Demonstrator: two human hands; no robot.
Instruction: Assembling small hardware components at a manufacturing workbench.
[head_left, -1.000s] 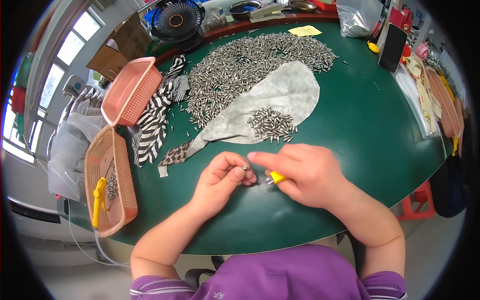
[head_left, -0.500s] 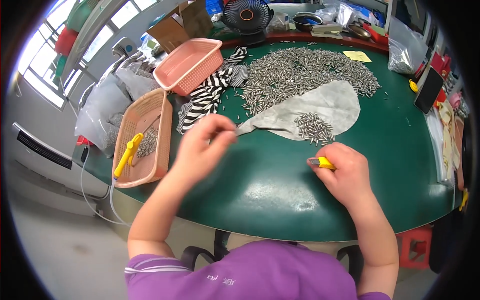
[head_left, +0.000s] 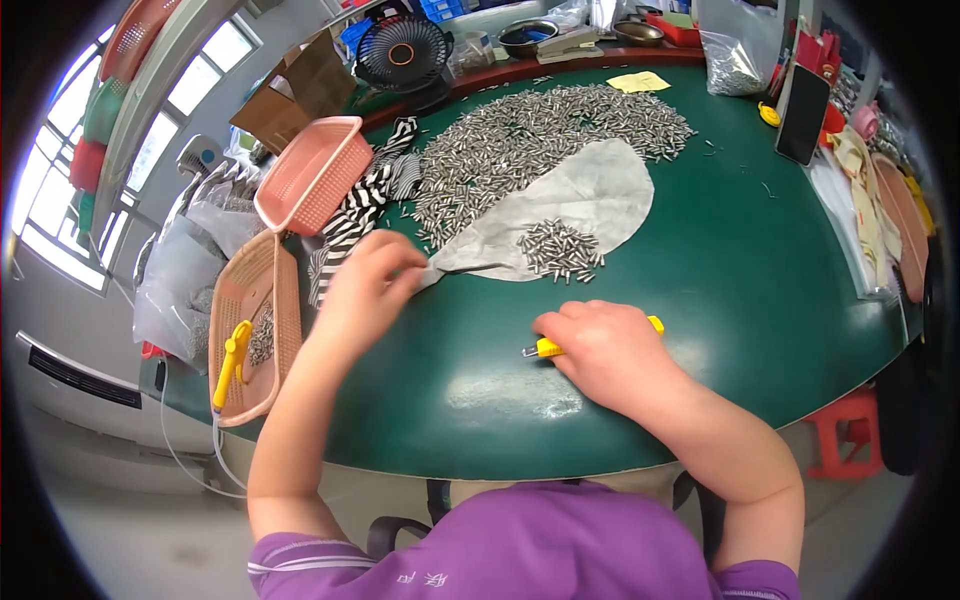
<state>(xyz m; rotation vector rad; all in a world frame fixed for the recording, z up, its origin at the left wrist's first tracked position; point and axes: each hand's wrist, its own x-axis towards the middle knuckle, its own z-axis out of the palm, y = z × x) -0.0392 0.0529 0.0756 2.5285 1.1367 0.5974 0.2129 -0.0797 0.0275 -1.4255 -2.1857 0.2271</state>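
My right hand [head_left: 612,352] is closed around a yellow utility knife [head_left: 549,347], its metal tip pointing left, just over the green tabletop. At the narrow, gathered end of a pale grey-white cloth [head_left: 610,190], my left hand [head_left: 368,290] has its fingers curled and appears to pinch the fabric. Part of that grip is hidden and slightly blurred. A small heap of short metal pins [head_left: 560,250] lies on the near edge of the cloth. Behind it spreads a much larger pile of similar metal pins [head_left: 520,135], which the cloth partly overlaps.
Left of the pile are a striped cloth [head_left: 345,235], a pink basket [head_left: 315,175] and a longer peach basket [head_left: 285,330] holding pins and a yellow air gun [head_left: 232,365]. A black fan [head_left: 402,55] stands behind. On the right, a dark phone-like screen [head_left: 803,115] stands upright.
My left hand has closed in on the cloth's narrow end. My right hand has turned, swinging the knife from partly hidden to lying sideways, lower than the small heap. The whole view has shifted.
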